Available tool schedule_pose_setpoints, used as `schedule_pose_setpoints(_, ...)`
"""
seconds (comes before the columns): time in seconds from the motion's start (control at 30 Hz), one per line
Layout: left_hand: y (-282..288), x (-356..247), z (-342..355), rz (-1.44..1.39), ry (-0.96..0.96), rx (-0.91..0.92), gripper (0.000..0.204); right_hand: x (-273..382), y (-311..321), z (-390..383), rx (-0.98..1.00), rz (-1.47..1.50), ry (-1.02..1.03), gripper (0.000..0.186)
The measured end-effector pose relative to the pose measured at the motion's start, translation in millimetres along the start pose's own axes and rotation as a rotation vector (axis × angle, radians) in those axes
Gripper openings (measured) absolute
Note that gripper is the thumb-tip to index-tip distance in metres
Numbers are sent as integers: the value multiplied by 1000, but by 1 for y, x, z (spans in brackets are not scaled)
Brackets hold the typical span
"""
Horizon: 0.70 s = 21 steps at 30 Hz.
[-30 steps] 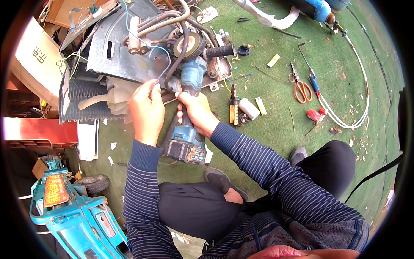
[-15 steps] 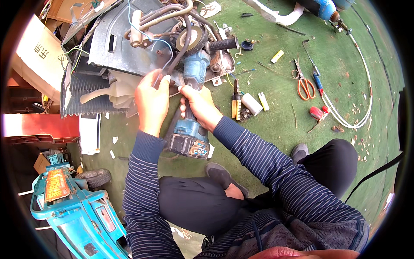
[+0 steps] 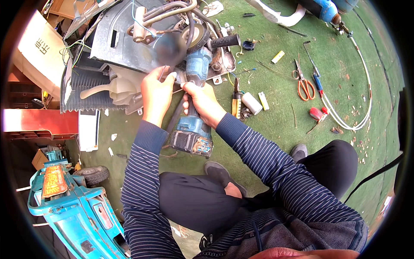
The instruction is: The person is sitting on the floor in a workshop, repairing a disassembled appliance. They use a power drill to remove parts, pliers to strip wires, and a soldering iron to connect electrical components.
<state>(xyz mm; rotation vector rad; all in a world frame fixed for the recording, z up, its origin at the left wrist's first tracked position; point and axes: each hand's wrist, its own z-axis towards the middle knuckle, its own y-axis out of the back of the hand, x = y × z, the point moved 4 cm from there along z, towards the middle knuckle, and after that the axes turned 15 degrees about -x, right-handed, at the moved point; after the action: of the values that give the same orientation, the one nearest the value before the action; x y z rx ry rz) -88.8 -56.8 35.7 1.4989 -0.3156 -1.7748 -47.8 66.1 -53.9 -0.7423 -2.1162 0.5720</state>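
My right hand is wrapped round the grip of a blue cordless angle grinder. Its black battery points toward me, and its disc lies among bent metal pipes of a dismantled appliance unit. A black side handle sticks out to the right. Beside the grinder, my left hand is raised with thumb and fingers drawn together; what they pinch cannot be made out. Just beyond those fingertips a dark round patch is blurred. A pale plastic fan sits left of that hand.
On the green floor covering to the right lie pliers, a small white cylinder, orange-handled scissors and a torch with a looped hose. A blue gas cylinder stands at the far right. A turquoise toy vehicle is at lower left.
My left hand has shifted slightly right, its fingertips nearer the grinder. A dark blurred patch now shows beyond them. The grinder's battery end has moved a little to the right.
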Motion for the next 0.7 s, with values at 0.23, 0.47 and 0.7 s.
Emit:
schedule_pose_setpoints(0.23,-10,-1,5,-72,-13,44,21,2,0,-2,-1,26,0,17)
schedule_pose_setpoints(0.47,-6,-7,5,-20,-69,33,17,2,3,1,-1,-2,14,20)
schedule_pose_setpoints(0.7,-3,-8,4,-10,-88,41,23,2,4,0,-10,-18,6,20)
